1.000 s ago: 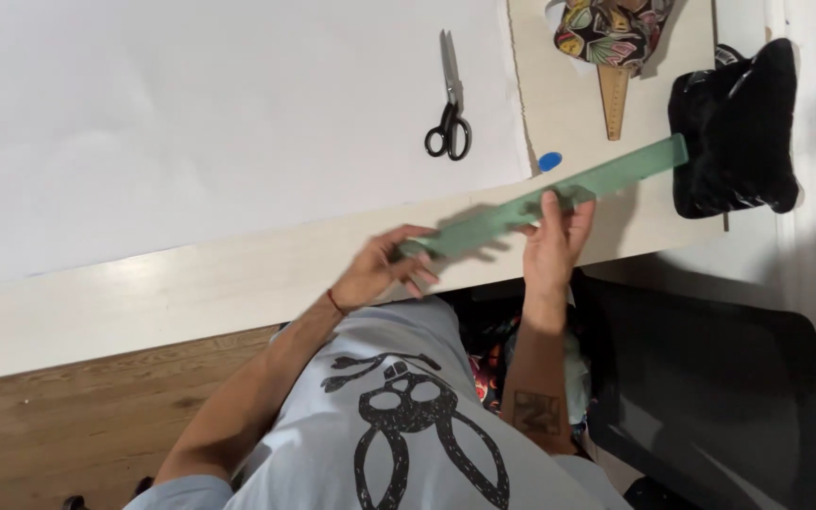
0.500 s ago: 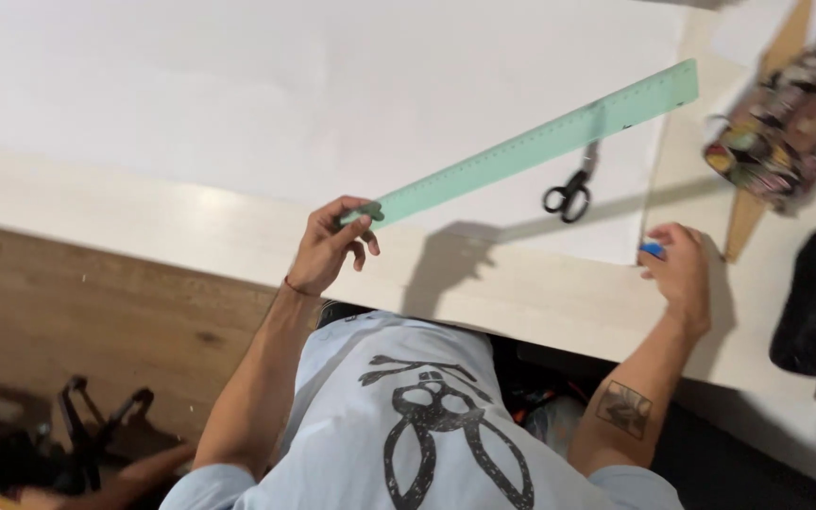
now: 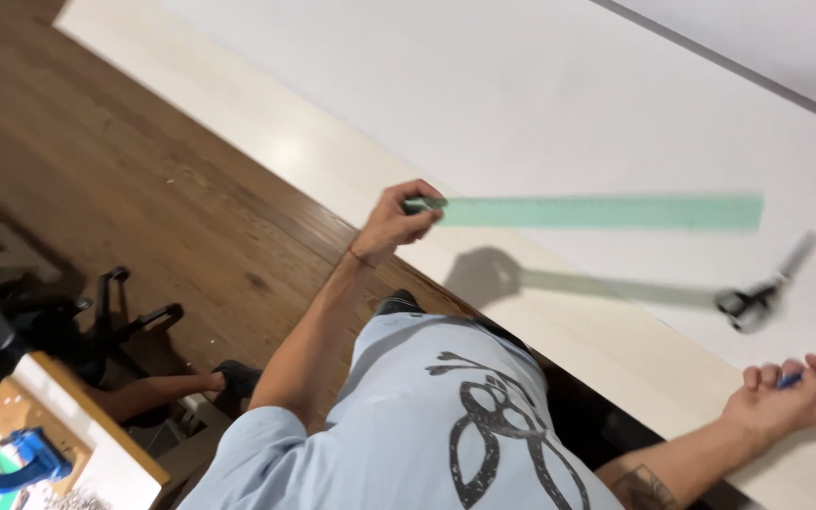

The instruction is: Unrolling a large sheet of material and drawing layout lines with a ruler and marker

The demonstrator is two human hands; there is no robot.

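Paper: I see a big white sheet spread over most of the pale table, its near edge running slantwise from upper left to lower right.
Floor: brown wooden boards fill the left side, below the table's edge.
Chair: a black chair base with castors stands on the floor at far left; a shoe and part of someone's leg lie beside it.
Box: at the bottom left corner I make out a brown cardboard box, square-cornered, with a blue tape holder lying in it; I cannot read any label.
Ruler: a long pale green ruler hangs level above the sheet, blurred, throwing a shadow on the table under it. It runs from the left hand out to the right, well apart from the right hand.
Scissors: a pair with black handles lies on the sheet near its right edge, under the ruler's far end, blurred.
Left hand: the left hand is clenched round the ruler's left end, thumb on top, lifted off the table.
Right hand: the right hand rests on the table at lower right, fingers curled round a small blue thing, too small for me to tell what it is.
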